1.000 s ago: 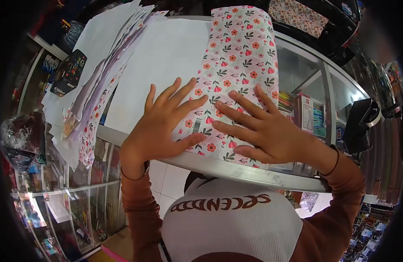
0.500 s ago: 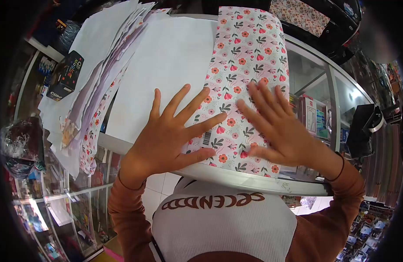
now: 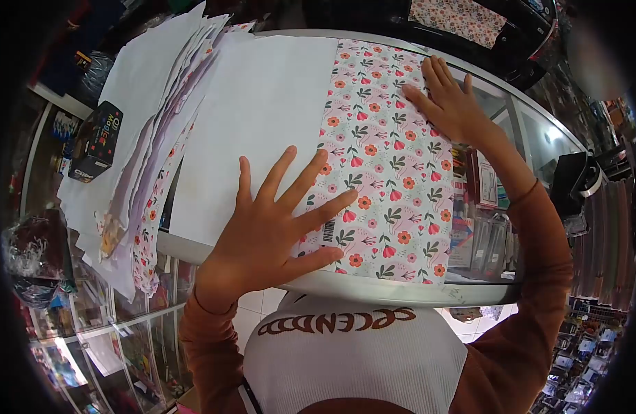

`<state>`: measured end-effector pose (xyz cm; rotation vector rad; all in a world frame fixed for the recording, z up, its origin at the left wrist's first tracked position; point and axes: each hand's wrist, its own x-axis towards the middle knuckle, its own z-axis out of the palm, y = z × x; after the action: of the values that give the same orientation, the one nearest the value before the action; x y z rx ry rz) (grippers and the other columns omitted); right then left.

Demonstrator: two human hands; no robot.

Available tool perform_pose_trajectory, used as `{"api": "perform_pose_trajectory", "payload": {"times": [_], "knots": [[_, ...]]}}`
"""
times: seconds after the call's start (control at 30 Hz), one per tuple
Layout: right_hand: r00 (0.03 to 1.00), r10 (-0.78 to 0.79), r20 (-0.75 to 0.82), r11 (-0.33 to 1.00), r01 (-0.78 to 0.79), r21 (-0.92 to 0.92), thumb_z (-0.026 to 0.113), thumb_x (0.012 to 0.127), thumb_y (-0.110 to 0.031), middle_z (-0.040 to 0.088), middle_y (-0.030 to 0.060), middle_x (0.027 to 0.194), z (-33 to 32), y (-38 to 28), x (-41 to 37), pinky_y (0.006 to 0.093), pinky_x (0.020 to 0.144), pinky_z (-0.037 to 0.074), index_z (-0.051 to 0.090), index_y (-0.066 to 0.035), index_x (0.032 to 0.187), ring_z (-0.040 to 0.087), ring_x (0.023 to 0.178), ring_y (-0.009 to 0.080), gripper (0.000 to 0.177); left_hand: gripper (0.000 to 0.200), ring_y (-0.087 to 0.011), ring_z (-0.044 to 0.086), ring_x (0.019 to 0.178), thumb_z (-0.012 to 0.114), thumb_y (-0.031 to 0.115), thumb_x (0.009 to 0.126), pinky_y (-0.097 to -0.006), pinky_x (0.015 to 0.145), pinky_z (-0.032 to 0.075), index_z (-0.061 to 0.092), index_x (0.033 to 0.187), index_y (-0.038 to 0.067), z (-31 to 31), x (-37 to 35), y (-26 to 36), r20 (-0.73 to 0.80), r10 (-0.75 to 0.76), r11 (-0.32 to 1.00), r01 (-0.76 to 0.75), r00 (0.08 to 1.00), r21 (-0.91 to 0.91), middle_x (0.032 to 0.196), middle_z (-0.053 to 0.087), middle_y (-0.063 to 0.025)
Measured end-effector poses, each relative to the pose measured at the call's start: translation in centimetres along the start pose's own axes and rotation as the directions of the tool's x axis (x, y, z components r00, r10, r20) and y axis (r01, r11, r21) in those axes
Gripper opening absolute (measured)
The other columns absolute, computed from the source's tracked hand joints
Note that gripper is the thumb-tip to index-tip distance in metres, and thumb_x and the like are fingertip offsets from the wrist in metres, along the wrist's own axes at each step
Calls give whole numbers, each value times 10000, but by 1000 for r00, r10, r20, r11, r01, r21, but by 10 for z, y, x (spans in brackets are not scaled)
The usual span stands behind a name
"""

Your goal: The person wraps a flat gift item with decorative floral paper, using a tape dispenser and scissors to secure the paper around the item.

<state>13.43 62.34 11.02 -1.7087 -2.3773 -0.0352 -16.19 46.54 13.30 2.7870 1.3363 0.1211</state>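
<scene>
A sheet of floral wrapping paper (image 3: pixel 380 186) lies on the counter, its left part showing the plain white back (image 3: pixel 263 96) and a flowered strip on the right. My left hand (image 3: pixel 270 221) rests flat with fingers spread across the edge between white and flowers, beside a small barcode (image 3: pixel 328 232). Up at the far right corner of the flowered strip, my right hand (image 3: pixel 452 103) lies with its fingers stretched out on the paper. Neither hand grips anything.
A pile of paper sheets (image 3: pixel 149 90) stands at the left, with a black box (image 3: pixel 96 141) on it. Beneath the paper is a glass display counter (image 3: pixel 480 265) with a metal edge. A black bag-like object with a floral panel (image 3: pixel 459 21) sits behind.
My right hand has slid away from me, from the middle of the flowered strip to its far right corner. The strip's raised far end now lies flatter. My left hand has stayed in place.
</scene>
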Motion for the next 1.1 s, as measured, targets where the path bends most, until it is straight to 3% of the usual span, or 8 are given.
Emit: {"api": "perform_pose_trajectory", "payload": {"times": [0.23, 0.43, 0.57, 0.67, 0.7, 0.87, 0.97, 1.1], "knots": [[1000, 11, -29, 999, -12, -38, 317, 910, -693, 251, 283, 1507, 6, 6, 7, 703, 1075, 73, 259, 66, 1440, 194, 1440, 371, 928, 607, -464, 330, 1337, 569, 637, 815, -747, 1001, 215, 537, 1339, 331, -5, 1, 0, -68, 9, 1000, -10, 998, -20, 1490, 349, -150], [998, -7, -62, 998, 3, -64, 332, 902, -696, 253, 282, 1507, 8, 5, 3, 713, 1063, 74, 305, 0, 1451, 206, 1433, 385, 887, 565, -394, 347, 1351, 571, 518, 879, -660, 1082, 190, 530, 1342, 195, -29, 31, 5, 85, -64, 997, 67, 994, -33, 1439, 404, -177], [995, -103, 12, 961, 103, -256, 320, 934, -638, 252, 244, 1523, 9, 10, 4, 732, 1048, 73, 309, -51, 1467, 195, 1440, 376, 793, 598, -384, 231, 1417, 471, 471, 955, -625, 1121, 116, 367, 1457, 161, 10, 66, 0, -262, 83, 997, -79, 962, 26, 1516, 302, -182], [981, -187, -41, 950, 170, -261, 319, 952, -604, 264, 222, 1524, 6, 7, 0, 742, 1038, 79, 344, -145, 1466, 191, 1439, 383, 690, 607, -372, 198, 1433, 446, 462, 968, -620, 1126, 111, 313, 1485, 174, 28, 70, -6, -190, 63, 997, -70, 980, -31, 1546, 248, -171], [935, -224, -276, 974, 203, -104, 348, 954, -586, 273, 225, 1515, 16, 6, 2, 746, 1034, 84, 369, -174, 1451, 197, 1439, 373, 646, 613, -368, 198, 1435, 449, 441, 969, -614, 1127, 112, 279, 1500, 185, 24, 70, -4, -161, 49, 998, -53, 986, -23, 1552, 240, -162], [919, -363, -153, 926, 338, -167, 390, 948, -586, 265, 238, 1516, 6, 4, -28, 707, 1065, 98, 334, -3, 1433, 194, 1444, 344, 761, 605, -373, 192, 1437, 463, 403, 963, -613, 1126, 122, 276, 1503, 203, 24, 72, -5, -140, 54, 998, -56, 989, -11, 1563, 217, -154], [951, -284, -125, 959, 283, -21, 396, 940, -600, 273, 238, 1513, -3, -25, -57, 682, 1081, 112, 336, 12, 1427, 200, 1443, 344, 785, 600, -379, 190, 1436, 458, 399, 964, -607, 1129, 121, 277, 1503, 208, 22, 71, -2, -128, 36, 999, -38, 991, -8, 1567, 210, -147], [911, -402, -94, 915, 404, 1, 413, 932, -601, 271, 234, 1515, -16, -56, -106, 678, 1084, 109, 332, 16, 1431, 205, 1443, 335, 798, 584, -376, 188, 1439, 440, 400, 965, -605, 1130, 115, 290, 1500, 221, 22, 70, -2, -125, 29, 1000, -28, 992, 11, 1573, 212, -114]]}}
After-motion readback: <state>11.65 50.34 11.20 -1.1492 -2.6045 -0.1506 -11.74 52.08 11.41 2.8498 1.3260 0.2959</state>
